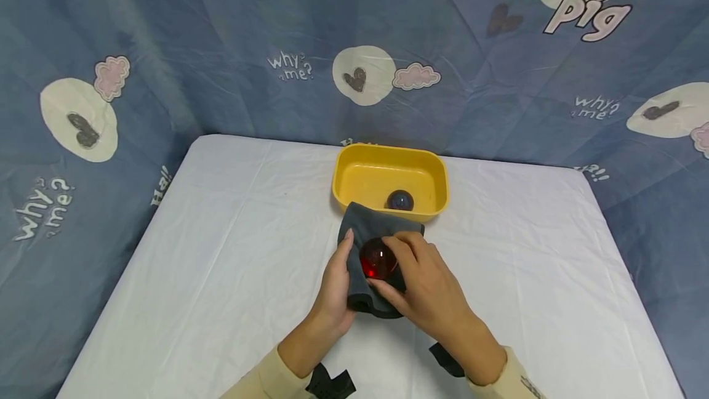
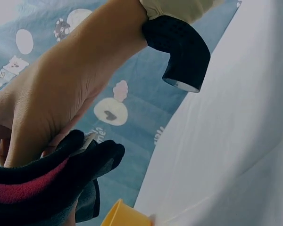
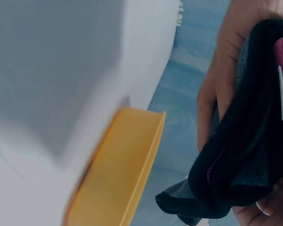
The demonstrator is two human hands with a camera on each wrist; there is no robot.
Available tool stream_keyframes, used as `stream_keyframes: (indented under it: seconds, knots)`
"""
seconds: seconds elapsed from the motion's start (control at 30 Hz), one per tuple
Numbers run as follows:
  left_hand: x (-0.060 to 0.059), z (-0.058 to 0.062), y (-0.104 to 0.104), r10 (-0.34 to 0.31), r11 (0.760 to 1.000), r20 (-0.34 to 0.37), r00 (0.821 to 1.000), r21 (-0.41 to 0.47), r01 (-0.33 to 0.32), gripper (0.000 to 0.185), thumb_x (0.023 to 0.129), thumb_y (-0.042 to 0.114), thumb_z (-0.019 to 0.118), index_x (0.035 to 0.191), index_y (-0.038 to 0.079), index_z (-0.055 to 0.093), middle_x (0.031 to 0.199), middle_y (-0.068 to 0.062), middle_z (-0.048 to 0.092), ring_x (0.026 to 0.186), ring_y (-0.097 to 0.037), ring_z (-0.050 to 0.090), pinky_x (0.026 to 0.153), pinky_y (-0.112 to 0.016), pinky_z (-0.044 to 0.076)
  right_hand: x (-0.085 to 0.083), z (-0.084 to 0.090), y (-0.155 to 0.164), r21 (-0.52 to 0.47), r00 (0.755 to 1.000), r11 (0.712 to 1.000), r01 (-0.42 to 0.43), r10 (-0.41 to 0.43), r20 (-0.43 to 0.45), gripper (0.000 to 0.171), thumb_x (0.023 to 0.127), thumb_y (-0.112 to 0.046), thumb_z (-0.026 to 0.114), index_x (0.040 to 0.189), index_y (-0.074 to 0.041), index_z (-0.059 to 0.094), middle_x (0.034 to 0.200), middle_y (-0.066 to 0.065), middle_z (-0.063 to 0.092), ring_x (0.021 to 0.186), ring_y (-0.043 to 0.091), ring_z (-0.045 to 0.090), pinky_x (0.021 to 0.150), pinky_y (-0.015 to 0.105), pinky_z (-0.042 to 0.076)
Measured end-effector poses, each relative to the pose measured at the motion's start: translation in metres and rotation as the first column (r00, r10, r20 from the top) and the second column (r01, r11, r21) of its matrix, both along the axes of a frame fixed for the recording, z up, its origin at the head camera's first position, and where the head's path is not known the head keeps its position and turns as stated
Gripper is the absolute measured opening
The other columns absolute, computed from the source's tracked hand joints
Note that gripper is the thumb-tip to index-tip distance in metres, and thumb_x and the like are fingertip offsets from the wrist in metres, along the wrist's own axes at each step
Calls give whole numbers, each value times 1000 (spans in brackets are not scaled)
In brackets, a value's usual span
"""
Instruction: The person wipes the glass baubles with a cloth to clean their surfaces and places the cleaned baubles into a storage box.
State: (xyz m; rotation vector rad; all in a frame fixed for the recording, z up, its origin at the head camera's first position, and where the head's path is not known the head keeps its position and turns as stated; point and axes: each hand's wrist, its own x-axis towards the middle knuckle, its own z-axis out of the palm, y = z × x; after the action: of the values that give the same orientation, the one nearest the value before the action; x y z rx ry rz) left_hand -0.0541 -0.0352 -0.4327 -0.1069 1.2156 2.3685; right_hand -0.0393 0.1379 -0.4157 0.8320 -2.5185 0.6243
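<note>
Near the middle of the table, my left hand holds a dark grey cloth with black edging, thumb along its left side. A shiny, see-through red ball lies against the cloth, pinched between the thumb and fingers of my right hand. From the left wrist, the folded cloth shows a pink strip inside and a small white tag. The right wrist view has the cloth hanging in folds, hiding the ball.
Just beyond the cloth stands a yellow tray with a dark blue ball at its near side. A white sheet covers the table. Blue printed fabric hangs behind and at the sides.
</note>
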Motion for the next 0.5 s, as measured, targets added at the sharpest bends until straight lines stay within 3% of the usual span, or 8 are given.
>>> stream_keyframes:
  seconds: [0.23,0.5]
  knots:
    - [-1,-2,2,-1,1000,-4,1000,-5,1,69,109,62,35,158,14,34,151,-7,43,136,-19,44,111,-31,39,-4,-3,2,-68,1000,998,3,-1,24,64,87,-39,87,127,3,61,118,14,63,102,26,61,90,41,56]
    - [1,3,5,8,1000,31,999,-25,-7,70,109,63,37,157,12,35,148,-8,45,130,-18,48,108,-30,43,-8,-3,4,-134,998,990,41,-35,51,61,99,-59,64,113,0,67,102,8,66,93,22,60,79,38,57]
